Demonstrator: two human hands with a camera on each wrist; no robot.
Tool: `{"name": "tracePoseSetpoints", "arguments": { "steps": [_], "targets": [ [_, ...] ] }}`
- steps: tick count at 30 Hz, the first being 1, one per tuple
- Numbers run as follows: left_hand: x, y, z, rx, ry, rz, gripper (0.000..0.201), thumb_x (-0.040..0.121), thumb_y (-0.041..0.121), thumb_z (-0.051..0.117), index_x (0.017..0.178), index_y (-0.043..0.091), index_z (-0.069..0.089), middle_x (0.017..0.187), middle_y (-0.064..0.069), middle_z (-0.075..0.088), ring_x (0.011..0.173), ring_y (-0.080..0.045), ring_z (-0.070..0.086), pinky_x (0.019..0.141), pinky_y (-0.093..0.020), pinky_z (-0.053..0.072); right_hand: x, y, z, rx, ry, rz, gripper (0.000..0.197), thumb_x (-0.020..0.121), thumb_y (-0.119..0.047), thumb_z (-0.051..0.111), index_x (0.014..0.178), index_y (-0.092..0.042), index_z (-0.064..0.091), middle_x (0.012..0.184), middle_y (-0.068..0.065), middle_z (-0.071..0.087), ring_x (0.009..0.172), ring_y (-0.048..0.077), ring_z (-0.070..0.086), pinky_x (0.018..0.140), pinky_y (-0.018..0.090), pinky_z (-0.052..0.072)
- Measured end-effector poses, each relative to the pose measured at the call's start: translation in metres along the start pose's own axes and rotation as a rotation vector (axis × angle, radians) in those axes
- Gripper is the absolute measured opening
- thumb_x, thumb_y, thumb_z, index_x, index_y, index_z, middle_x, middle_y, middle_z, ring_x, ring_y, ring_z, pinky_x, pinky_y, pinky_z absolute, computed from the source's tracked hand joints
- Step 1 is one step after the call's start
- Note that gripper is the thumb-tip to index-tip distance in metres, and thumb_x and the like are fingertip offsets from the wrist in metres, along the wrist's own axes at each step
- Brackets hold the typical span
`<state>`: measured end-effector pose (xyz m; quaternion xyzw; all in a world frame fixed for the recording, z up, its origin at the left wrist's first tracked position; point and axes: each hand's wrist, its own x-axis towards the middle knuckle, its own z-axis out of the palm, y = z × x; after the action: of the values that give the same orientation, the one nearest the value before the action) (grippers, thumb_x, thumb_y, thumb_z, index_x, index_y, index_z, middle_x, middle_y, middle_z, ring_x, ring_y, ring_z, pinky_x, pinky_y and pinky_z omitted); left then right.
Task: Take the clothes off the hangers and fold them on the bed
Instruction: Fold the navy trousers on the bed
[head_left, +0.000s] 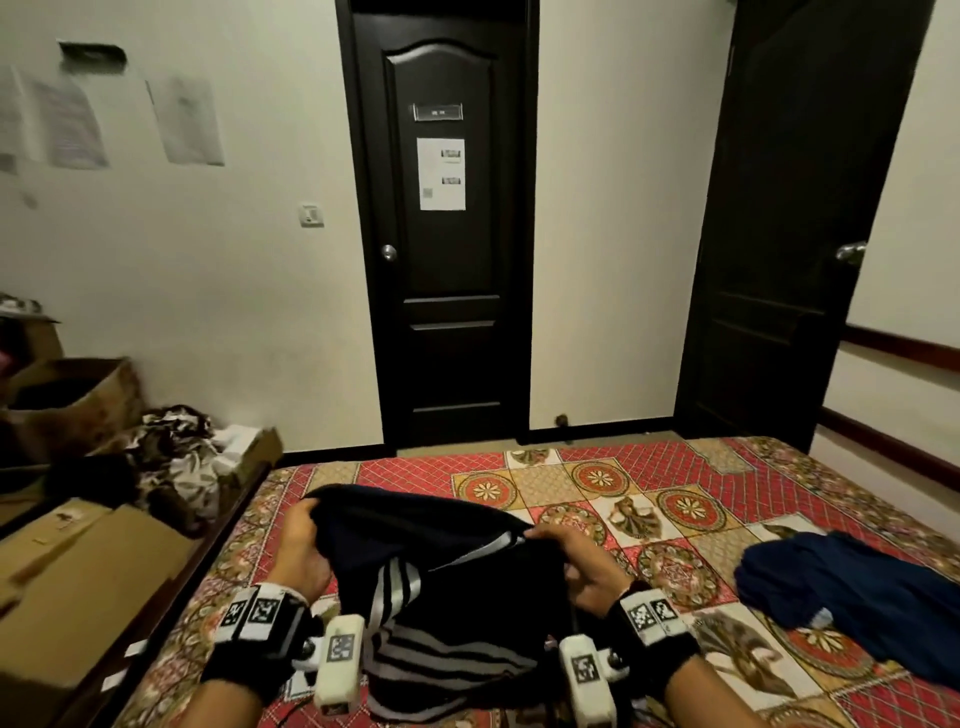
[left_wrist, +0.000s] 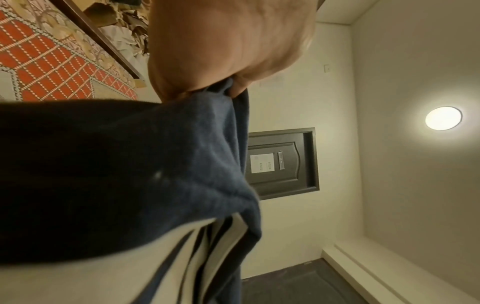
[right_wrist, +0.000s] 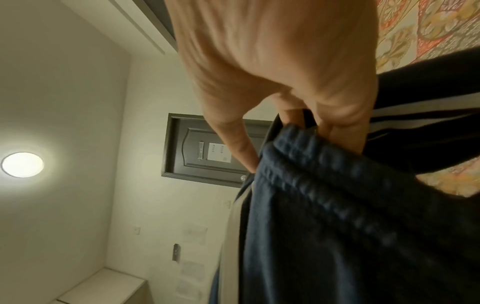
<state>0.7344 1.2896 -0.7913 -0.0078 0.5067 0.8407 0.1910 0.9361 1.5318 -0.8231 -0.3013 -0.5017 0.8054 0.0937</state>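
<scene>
Hands clamp my striped trousers (head_left: 447, 582), left hand (head_left: 298, 551) at nine o'clock, right hand (head_left: 576, 564) at three; I'd keep both edges level over the bed (head_left: 649, 499).

Hidden from us: fingertips of both hands, buried in the dark striped garment (head_left: 441, 587). Blue garment (head_left: 852, 603): cut by frame edge. Door notice (head_left: 441, 174): print too small.
</scene>
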Motion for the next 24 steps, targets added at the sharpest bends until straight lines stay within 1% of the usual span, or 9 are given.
{"name": "tracePoseSetpoints", "arguments": {
  "steps": [2,5,7,10,12,13,16,19,24],
  "targets": [
    [0.007,0.007,-0.007,-0.063,0.033,-0.008,0.037,0.105,0.011,0.029,0.083,0.008,0.057,0.056,-0.007,0.068,0.048,-0.016,0.066,0.04,-0.02,0.051,0.004,-0.019,0.005,0.043,0.036,-0.064,0.032,0.067,-0.014,0.088,0.091,-0.004,0.069,0.081,0.011,0.067,0.059,0.02,0.064,0.051,0.028,0.05],
    [0.02,0.015,-0.004,-0.131,0.049,0.019,0.033,0.105,0.017,0.034,0.089,0.01,0.062,0.074,-0.009,0.073,0.064,-0.021,0.069,0.054,-0.027,0.057,-0.002,-0.057,0.019,0.182,0.021,-0.189,0.022,0.083,0.0,0.075,0.104,-0.002,0.071,0.089,0.015,0.073,0.069,0.022,0.07,0.051,0.028,0.057],
    [0.018,0.017,0.007,0.057,0.046,0.051,0.024,0.094,0.031,0.053,0.1,0.012,0.068,0.093,-0.006,0.073,0.078,-0.02,0.069,0.061,-0.032,0.052,-0.007,-0.076,0.032,0.22,0.004,-0.287,0.034,0.084,0.001,0.075,0.116,-0.003,0.071,0.106,0.018,0.074,0.085,0.025,0.072,0.064,0.031,0.062],
    [-0.004,0.0,0.025,0.436,0.107,0.212,0.058,0.082,0.034,0.074,0.129,0.01,0.049,0.119,-0.005,0.055,0.103,-0.02,0.058,0.074,-0.032,0.048,-0.005,-0.081,0.048,0.223,0.023,-0.346,0.035,0.079,-0.002,0.08,0.113,-0.006,0.075,0.109,0.017,0.075,0.091,0.025,0.068,0.091,0.036,0.056],
    [-0.032,-0.021,0.04,0.601,-0.068,0.363,0.068,0.078,0.04,0.076,0.134,0.016,0.046,0.13,-0.003,0.052,0.116,-0.021,0.055,0.088,-0.035,0.049,-0.004,-0.075,0.054,0.206,0.026,-0.35,0.032,0.075,-0.007,0.084,0.106,-0.011,0.077,0.103,0.014,0.074,0.088,0.025,0.062,0.085,0.035,0.05],
    [-0.048,-0.032,0.048,0.631,-0.223,0.342,0.067,0.075,0.042,0.076,0.132,0.021,0.05,0.131,-0.002,0.056,0.116,-0.02,0.059,0.091,-0.035,0.051,-0.004,-0.068,0.056,0.182,0.028,-0.344,0.031,0.077,-0.008,0.084,0.107,-0.013,0.077,0.101,0.012,0.074,0.086,0.023,0.062,0.078,0.031,0.05],
    [-0.081,-0.071,0.07,0.588,-0.603,0.191,0.061,0.08,0.031,0.084,0.132,0.029,0.052,0.126,0.0,0.067,0.109,-0.011,0.069,0.086,-0.028,0.058,-0.012,-0.043,0.064,0.085,0.015,-0.32,0.028,0.085,-0.004,0.076,0.113,-0.009,0.072,0.095,0.009,0.073,0.081,0.018,0.068,0.064,0.025,0.055],
    [-0.091,-0.102,0.086,0.517,-0.559,0.197,0.05,0.086,0.004,0.078,0.129,0.017,0.057,0.115,-0.006,0.073,0.099,-0.012,0.073,0.077,-0.021,0.057,-0.019,-0.022,0.058,-0.069,0.013,-0.3,0.03,0.086,-0.002,0.075,0.115,-0.005,0.071,0.104,0.015,0.076,0.085,0.019,0.075,0.063,0.023,0.058],
    [-0.09,-0.11,0.093,0.441,-0.413,0.094,0.02,0.087,-0.007,0.063,0.102,0.001,0.074,0.083,-0.013,0.077,0.071,-0.024,0.072,0.059,-0.024,0.054,-0.037,-0.025,0.019,-0.31,-0.123,-0.271,0.03,0.094,-0.014,0.072,0.124,-0.013,0.068,0.114,0.011,0.076,0.1,0.027,0.076,0.085,0.037,0.063]
  ]
}}
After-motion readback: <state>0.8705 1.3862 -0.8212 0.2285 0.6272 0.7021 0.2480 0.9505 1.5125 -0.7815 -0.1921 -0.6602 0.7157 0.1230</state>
